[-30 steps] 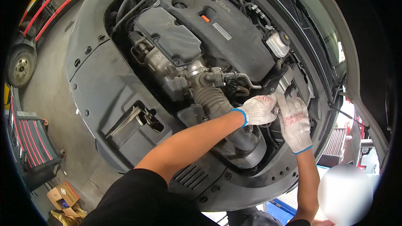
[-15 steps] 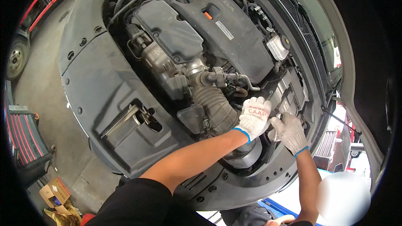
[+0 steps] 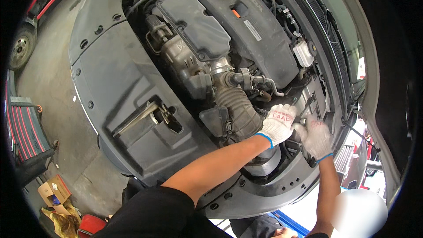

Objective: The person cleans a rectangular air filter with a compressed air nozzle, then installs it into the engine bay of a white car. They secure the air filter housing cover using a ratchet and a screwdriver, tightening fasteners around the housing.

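Both my hands wear white knit gloves with blue cuffs and work close together at the right side of an open engine bay. My left hand (image 3: 279, 124) is closed, its knuckles up, beside the ribbed black intake hose (image 3: 240, 108). Whatever its fingers grip is hidden. My right hand (image 3: 316, 138), slightly blurred, is curled just to the right, thumb toward the left hand. A small metallic piece (image 3: 302, 121) shows between the two; I cannot make out its kind. Beyond the hands is a silvery-grey panel (image 3: 312, 94).
A black engine cover (image 3: 251, 31) and white fluid reservoir (image 3: 304, 53) lie farther back. The grey front cover panel (image 3: 119, 75) spans the left. The raised hood's edge (image 3: 370, 61) is at right. Another person's hand (image 3: 286, 233) shows at the bottom. A cardboard box (image 3: 55, 190) sits on the floor.
The whole view has shifted, putting the engine farther right in the picture. My left hand keeps its place on the engine; my right hand has turned and moved slightly upward.
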Available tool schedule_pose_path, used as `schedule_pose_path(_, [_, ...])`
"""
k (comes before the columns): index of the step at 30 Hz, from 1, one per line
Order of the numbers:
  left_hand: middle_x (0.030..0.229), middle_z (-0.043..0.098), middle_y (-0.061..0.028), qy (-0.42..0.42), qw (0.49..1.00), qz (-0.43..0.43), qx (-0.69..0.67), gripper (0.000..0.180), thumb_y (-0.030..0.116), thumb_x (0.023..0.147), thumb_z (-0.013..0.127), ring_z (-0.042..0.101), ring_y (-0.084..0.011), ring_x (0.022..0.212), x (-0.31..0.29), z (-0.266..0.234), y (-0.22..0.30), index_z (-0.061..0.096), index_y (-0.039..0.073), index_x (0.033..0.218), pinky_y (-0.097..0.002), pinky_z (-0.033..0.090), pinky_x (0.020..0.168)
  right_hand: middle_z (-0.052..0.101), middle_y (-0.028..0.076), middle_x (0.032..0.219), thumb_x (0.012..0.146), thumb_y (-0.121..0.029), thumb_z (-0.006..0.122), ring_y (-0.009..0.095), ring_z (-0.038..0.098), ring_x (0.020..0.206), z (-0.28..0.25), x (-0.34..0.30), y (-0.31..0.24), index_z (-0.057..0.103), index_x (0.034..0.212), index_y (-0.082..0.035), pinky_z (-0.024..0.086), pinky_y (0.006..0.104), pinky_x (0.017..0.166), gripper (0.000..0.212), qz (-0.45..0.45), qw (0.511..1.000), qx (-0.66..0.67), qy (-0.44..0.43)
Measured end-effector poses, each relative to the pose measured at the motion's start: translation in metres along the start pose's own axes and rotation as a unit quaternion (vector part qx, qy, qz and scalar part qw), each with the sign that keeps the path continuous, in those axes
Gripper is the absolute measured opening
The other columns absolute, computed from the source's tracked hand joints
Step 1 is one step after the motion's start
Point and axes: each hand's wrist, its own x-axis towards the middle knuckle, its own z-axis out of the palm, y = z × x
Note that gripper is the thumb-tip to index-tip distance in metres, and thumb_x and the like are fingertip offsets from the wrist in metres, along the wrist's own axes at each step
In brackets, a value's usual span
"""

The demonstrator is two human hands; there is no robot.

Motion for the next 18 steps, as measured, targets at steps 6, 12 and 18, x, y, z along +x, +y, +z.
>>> schedule_pose_path(6, [0.099, 0.064, -0.0159, -0.005, 1.0, -0.011, 0.027, 0.032, 0.024, 0.081, 0.074, 0.064, -0.0365, 0.095, 0.001, -0.002, -0.001, 0.062, 0.007, 0.106, -0.0488, 0.05, 0.083, 0.074, 0.022, 0.099, 0.097, -0.048, 0.067, 0.042, 0.069, 0.106, -0.003, 0.002, -0.001, 0.065, 0.125, -0.004, 0.051, 0.0528, 0.098, 0.052, -0.171, 0.958, -0.166, 0.16])
schedule_pose_path(12, [0.097, 0.066, -0.0177, 0.024, 1.0, -0.006, 0.0, 0.028, 0.025, 0.084, 0.069, 0.065, -0.037, 0.092, 0.0, 0.011, -0.004, 0.062, 0.006, 0.103, -0.0491, 0.051, 0.081, 0.069, 0.031, 0.087, 0.1, -0.061, 0.058, 0.047, 0.07, 0.089, 0.021, -0.006, -0.014, 0.069, 0.1, 0.007, 0.053, 0.0544, 0.084, 0.069, 0.076, 0.978, 0.178, 0.077])
schedule_pose_path(18, [0.102, 0.064, -0.0164, 0.025, 0.999, -0.011, 0.032, 0.033, 0.016, 0.079, 0.071, 0.063, -0.0377, 0.099, 0.002, 0.003, -0.003, 0.062, 0.007, 0.109, -0.0488, 0.05, 0.086, 0.073, 0.021, 0.082, 0.1, -0.05, 0.062, 0.044, 0.071, 0.081, -0.013, 0.003, -0.018, 0.068, 0.111, 0.002, 0.056, 0.0539, 0.082, 0.053, 0.074, 0.993, 0.089, -0.016])
